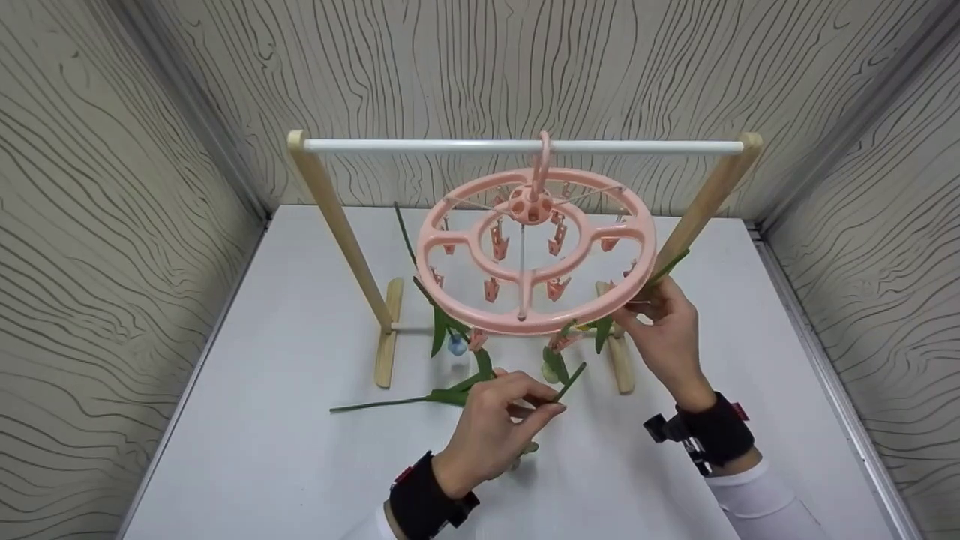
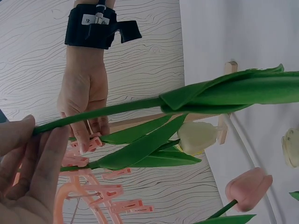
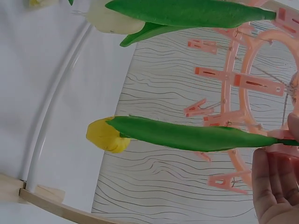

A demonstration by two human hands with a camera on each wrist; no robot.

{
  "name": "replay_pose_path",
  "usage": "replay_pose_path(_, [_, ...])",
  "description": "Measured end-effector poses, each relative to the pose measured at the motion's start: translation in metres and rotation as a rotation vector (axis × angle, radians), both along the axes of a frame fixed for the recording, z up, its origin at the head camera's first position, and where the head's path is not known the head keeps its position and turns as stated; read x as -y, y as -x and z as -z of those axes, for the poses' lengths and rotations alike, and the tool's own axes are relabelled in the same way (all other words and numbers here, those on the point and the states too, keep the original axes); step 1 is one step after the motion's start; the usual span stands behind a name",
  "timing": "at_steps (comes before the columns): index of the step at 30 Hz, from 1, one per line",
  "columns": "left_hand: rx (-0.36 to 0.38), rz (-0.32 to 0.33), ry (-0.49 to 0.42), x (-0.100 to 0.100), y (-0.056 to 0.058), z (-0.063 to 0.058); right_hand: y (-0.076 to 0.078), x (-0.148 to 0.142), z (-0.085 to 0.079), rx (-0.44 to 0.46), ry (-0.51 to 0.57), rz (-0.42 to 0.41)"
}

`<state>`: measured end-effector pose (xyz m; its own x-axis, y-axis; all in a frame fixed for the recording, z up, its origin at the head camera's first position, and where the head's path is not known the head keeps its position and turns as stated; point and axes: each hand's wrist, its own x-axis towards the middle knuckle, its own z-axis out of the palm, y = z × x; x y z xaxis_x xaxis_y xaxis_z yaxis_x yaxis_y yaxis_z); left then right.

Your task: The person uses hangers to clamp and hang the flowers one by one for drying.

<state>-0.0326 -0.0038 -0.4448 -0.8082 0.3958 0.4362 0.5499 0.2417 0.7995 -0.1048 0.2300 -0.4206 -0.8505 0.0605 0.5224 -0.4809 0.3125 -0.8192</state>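
My left hand pinches the green stem of an artificial tulip between thumb and fingers, below the hanger's front edge. In the left wrist view its leaves point right and its bloom is out of frame. At the right rim of the round pink clip hanger, my right hand grips a pink clothespin. The stem of a yellow tulip is at that clothespin, bloom hanging down. A white tulip hangs from a neighbouring clip.
The hanger hooks over the white rod of a wooden-legged stand. A blue tulip and a pink tulip are also around the hanger. Another green stem reaches left over the white table. Patterned walls stand behind and at both sides.
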Motion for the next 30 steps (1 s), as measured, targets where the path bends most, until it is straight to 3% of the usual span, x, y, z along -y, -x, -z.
replay_pose_path(8, [-0.003, -0.029, -0.031, 0.003, 0.0, 0.003, -0.016, 0.009, 0.004, 0.027, 0.044, -0.041])
replay_pose_path(18, [0.027, -0.072, -0.056, 0.003, -0.002, 0.007, -0.034, 0.023, 0.006, 0.018, 0.017, -0.064])
replay_pose_path(24, [-0.016, -0.043, -0.037, 0.006, -0.003, 0.006, -0.041, 0.017, 0.005, -0.048, -0.019, -0.069])
replay_pose_path(30, [-0.032, -0.042, -0.044, 0.006, -0.003, 0.006, -0.038, -0.005, 0.012, -0.117, 0.079, 0.007])
